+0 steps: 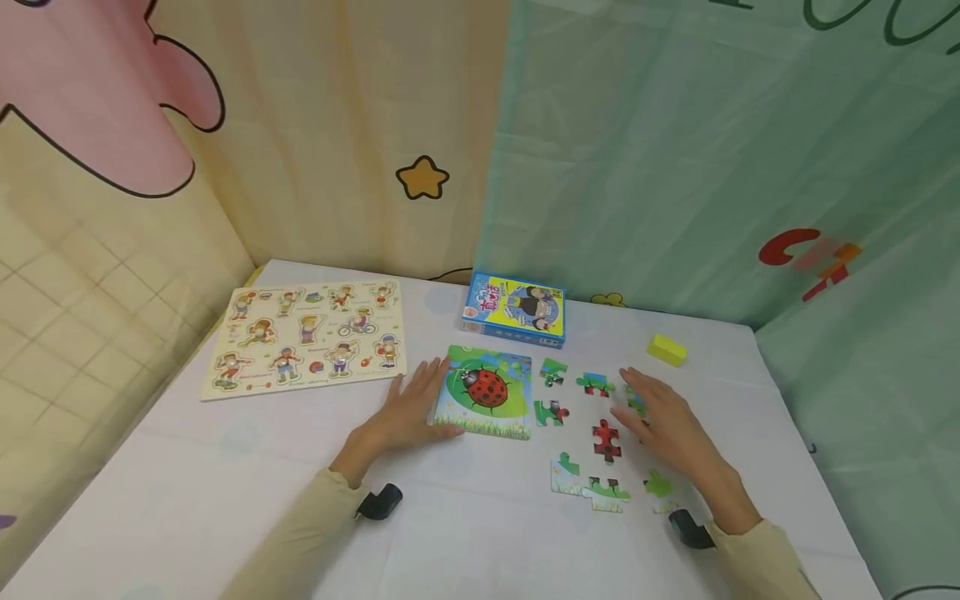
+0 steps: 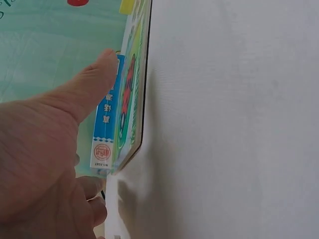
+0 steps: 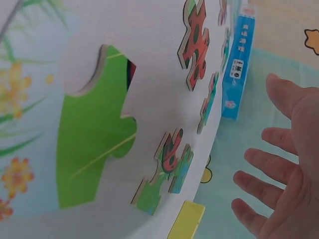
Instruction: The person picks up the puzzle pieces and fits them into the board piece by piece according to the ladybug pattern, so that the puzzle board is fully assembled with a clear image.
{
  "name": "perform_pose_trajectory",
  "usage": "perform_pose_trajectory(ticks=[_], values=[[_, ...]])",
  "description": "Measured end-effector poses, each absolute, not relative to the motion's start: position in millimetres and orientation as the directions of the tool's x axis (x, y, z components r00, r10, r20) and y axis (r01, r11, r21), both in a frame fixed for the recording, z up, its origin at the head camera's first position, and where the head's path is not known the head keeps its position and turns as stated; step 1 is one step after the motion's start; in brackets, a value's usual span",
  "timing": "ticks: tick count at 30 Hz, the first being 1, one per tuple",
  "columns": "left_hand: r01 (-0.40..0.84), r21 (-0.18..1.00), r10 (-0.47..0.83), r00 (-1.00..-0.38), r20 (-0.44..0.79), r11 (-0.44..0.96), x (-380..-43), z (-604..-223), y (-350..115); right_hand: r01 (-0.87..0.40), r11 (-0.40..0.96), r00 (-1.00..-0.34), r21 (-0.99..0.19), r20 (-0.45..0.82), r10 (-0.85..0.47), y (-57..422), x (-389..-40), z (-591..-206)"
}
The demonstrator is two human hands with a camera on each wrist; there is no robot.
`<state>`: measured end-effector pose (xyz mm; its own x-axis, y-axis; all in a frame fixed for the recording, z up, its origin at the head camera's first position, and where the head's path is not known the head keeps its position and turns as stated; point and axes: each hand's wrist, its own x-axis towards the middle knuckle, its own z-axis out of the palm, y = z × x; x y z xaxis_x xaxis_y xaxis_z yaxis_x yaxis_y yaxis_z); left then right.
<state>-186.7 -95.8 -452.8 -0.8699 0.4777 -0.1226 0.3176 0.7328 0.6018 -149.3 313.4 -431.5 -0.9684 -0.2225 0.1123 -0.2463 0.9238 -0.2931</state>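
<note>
A square ladybug picture board (image 1: 487, 392) lies mid-table. Against its left side rests my left hand (image 1: 408, 408), thumb by the near corner and fingers by the far one. Right of the board, several loose jigsaw pieces are spread out, among them a red spotted piece (image 1: 606, 442) and a grassy bottom piece (image 1: 607, 494). My right hand (image 1: 671, 421) is over the right-hand pieces, partly hiding some. In the right wrist view its fingers (image 3: 269, 164) are spread, holding nothing, and a green piece (image 3: 92, 144) lies close to the camera.
Behind the board lies a blue and yellow box (image 1: 513, 308). A wooden puzzle board with sports figures (image 1: 307, 337) occupies the back left. A yellow block (image 1: 667, 350) sits at the back right. Printed curtains (image 1: 637, 167) hang behind the white table (image 1: 465, 533).
</note>
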Motion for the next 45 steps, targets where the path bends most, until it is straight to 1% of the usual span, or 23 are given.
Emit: perform_pose_trajectory(ticks=[5,12,18,22,25,29,32,36,41,45], values=[[0.297,0.638,0.488,-0.861,-0.142,0.71,-190.8,-453.5,-86.9,-0.248,0.919,-0.968,-0.305,0.05,-0.244,306.1,-163.2,-431.7],[0.267,0.698,0.51,-0.845,-0.163,0.664,-191.5,-458.8,-82.5,-0.323,0.897,-0.942,-0.302,0.013,-0.335,298.3,-181.8,-432.2],[0.29,0.677,0.516,-0.842,-0.155,0.677,-192.4,-461.6,-84.8,-0.39,0.876,-0.911,-0.284,-0.019,-0.412,286.9,-204.2,-425.1],[0.304,0.666,0.526,-0.836,-0.156,0.681,-193.8,-463.4,-86.5,-0.4,0.861,-0.896,-0.313,-0.062,-0.439,279.7,-215.9,-424.5],[0.302,0.673,0.524,-0.838,-0.151,0.676,-195.0,-463.4,-86.8,-0.417,0.836,-0.879,-0.356,-0.075,-0.47,273.8,-226.0,-427.7],[0.283,0.687,0.524,-0.835,-0.166,0.669,-195.9,-463.6,-88.6,-0.451,0.786,-0.846,-0.422,-0.078,-0.527,266.3,-240.3,-437.7],[0.28,0.693,0.537,-0.824,-0.182,0.664,-196.0,-465.3,-92.0,-0.466,0.769,-0.832,-0.438,-0.078,-0.549,261.9,-247.8,-445.2],[0.291,0.705,0.561,-0.808,-0.181,0.646,-197.0,-466.5,-97.3,-0.495,0.763,-0.823,-0.416,-0.057,-0.565,258.9,-252.8,-450.5],[0.301,0.724,0.581,-0.797,-0.167,0.621,-199.1,-464.8,-101.2,-0.545,0.734,-0.796,-0.405,-0.025,-0.604,259.3,-255.4,-451.9],[0.333,0.703,0.591,-0.792,-0.154,0.629,-201.3,-464.1,-102.0,-0.571,0.718,-0.782,-0.398,-0.005,-0.624,260.9,-257.9,-452.1]])
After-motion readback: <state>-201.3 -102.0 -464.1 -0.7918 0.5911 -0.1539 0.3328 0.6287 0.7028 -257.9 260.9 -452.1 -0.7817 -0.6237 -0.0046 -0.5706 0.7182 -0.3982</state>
